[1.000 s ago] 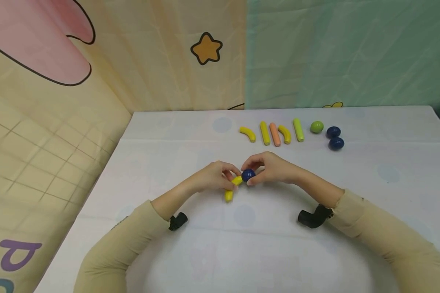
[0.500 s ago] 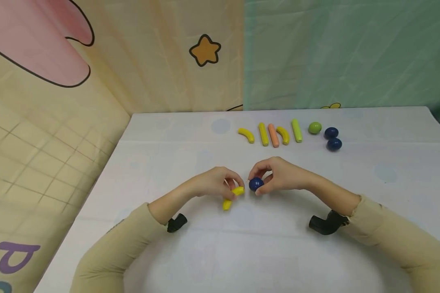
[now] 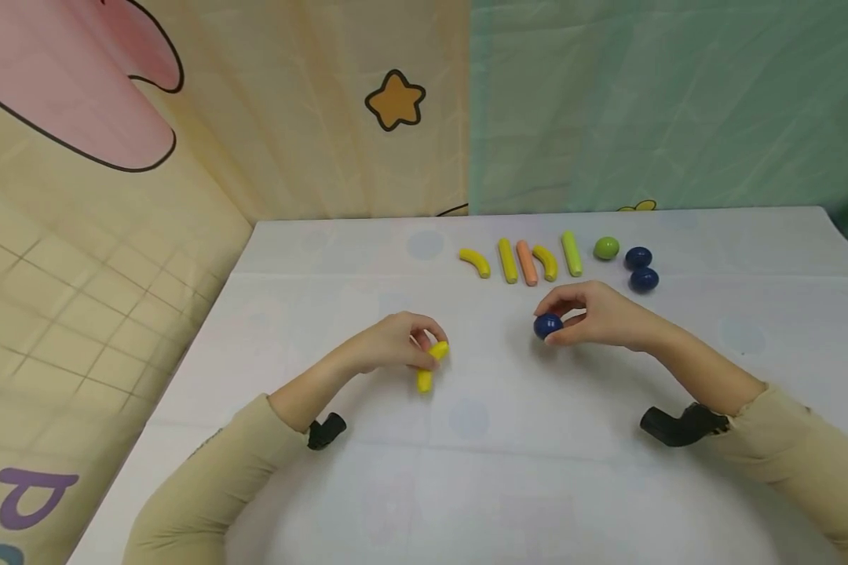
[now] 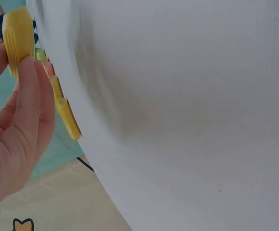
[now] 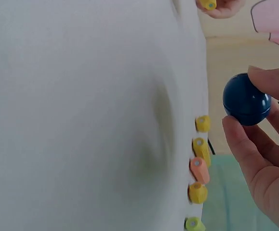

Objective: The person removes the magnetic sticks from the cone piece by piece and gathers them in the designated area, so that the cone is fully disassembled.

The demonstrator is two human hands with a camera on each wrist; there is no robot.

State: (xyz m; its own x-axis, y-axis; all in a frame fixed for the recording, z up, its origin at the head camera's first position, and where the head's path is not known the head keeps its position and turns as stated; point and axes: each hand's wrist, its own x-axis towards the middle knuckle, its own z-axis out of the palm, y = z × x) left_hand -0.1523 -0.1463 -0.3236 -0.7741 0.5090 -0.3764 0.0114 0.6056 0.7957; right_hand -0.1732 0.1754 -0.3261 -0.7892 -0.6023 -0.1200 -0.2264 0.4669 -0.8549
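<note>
Between the fingers and thumb of my left hand (image 3: 396,344) I hold a bent yellow rod (image 3: 425,381), raised off the table. In the left wrist view this yellow rod (image 4: 19,36) looks smooth with fine grooves along one side. My right hand (image 3: 602,315) pinches a glossy dark blue ball (image 3: 547,326) further right, also in the air. Close up in the right wrist view, the blue ball (image 5: 245,100) shows a thin seam around it, with thumb and fingertips on its sides. The rod and the ball are apart.
Along the back of the white table (image 3: 466,502) lie two curved yellow rods (image 3: 476,263) (image 3: 546,263), a straight yellow rod (image 3: 507,260), an orange rod (image 3: 526,263) and a light green rod (image 3: 572,253). Right of them are a green ball (image 3: 606,249) and two dark blue balls (image 3: 638,257) (image 3: 644,280).
The blue ball and the yellow rod were together at first and have come apart. My right hand has carried the ball rightward; my left hand has shifted slightly left with the rod.
</note>
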